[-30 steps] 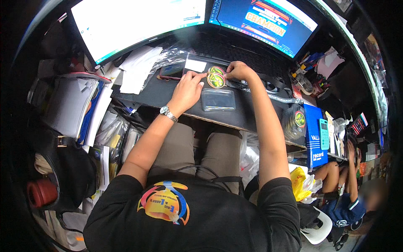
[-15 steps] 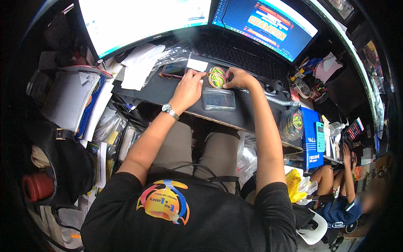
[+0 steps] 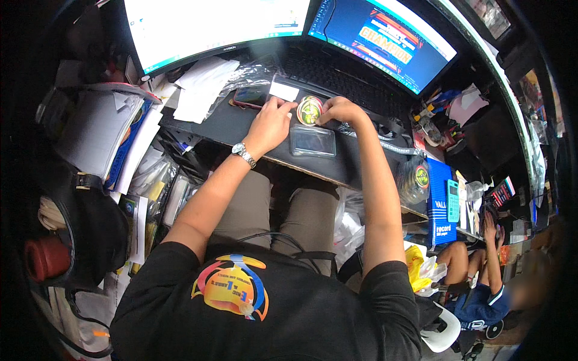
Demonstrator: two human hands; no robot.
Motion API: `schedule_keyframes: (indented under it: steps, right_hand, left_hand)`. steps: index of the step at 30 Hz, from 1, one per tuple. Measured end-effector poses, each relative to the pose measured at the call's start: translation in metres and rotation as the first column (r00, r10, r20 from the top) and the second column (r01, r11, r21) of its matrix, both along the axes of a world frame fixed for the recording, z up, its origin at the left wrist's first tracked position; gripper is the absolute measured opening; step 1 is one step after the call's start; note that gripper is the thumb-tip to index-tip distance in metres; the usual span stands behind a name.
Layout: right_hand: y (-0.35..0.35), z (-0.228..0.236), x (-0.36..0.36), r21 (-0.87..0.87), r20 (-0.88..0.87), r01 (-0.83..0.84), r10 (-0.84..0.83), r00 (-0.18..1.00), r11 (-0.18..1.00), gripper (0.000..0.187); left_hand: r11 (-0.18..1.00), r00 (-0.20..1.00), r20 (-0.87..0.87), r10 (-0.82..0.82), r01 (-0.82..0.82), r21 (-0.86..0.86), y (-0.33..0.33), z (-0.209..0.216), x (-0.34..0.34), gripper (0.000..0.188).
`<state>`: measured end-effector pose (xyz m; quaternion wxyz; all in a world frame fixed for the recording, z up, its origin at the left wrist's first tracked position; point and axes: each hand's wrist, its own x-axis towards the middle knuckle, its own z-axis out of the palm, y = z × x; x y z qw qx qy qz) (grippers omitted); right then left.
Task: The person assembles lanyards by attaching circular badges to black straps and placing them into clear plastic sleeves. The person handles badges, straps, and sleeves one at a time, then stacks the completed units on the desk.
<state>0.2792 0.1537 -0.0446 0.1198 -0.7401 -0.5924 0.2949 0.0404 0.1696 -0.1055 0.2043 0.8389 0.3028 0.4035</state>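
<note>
Black desk w/ lots of stuff, a white screen & a blue screen along its back edge. White papers lie nr the back L corner, then a phone. Next is the person's L hand, fingers bent, 1 fingertip by the shiny round discs; can't tell if it grips. Discs overlap, yellow-green, mid-desk btwn both hands, just behind a clear plastic case nr the front edge. R hand has thumb & finger close together at the discs' R side; can't tell if they pinch. Further R: a strap, then a clear bag nr the front R corner. Blue book is just past it, w/ a teal calculator on top. Far R, another person.
</note>
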Motion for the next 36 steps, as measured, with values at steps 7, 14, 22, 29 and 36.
schedule_keyframes:
  steps: [7,14,22,29,36]
  right_hand:
    - [-0.011,0.026,0.006,0.164,-0.637,0.270,-0.107,0.763,0.949,0.016]
    - [-0.061,0.073,-0.042,0.079,-0.996,0.385,0.084,0.004,0.919,0.040]
    - [-0.135,0.135,-0.097,0.520,-0.850,0.688,0.387,0.358,0.506,0.019]
    - [-0.179,0.154,-0.100,0.684,-0.708,0.670,0.485,0.513,0.289,0.019]
    - [-0.245,0.150,-0.022,0.561,-0.709,0.804,0.615,0.345,0.195,0.032]
  left_hand:
    - [0.999,0.999,0.013,0.041,-0.041,-0.005,0.000,0.003,-0.001,0.026]
    - [0.952,0.863,0.401,-0.307,0.274,0.138,-0.036,0.079,0.003,0.021]
    - [0.862,0.731,0.536,-0.422,0.507,-0.014,-0.088,0.159,0.032,0.028]
    - [0.159,0.432,0.702,-0.566,0.893,-0.421,-0.121,0.174,0.002,0.029]
    - [-0.010,0.547,0.500,-0.671,0.668,-0.744,-0.106,0.164,-0.081,0.029]
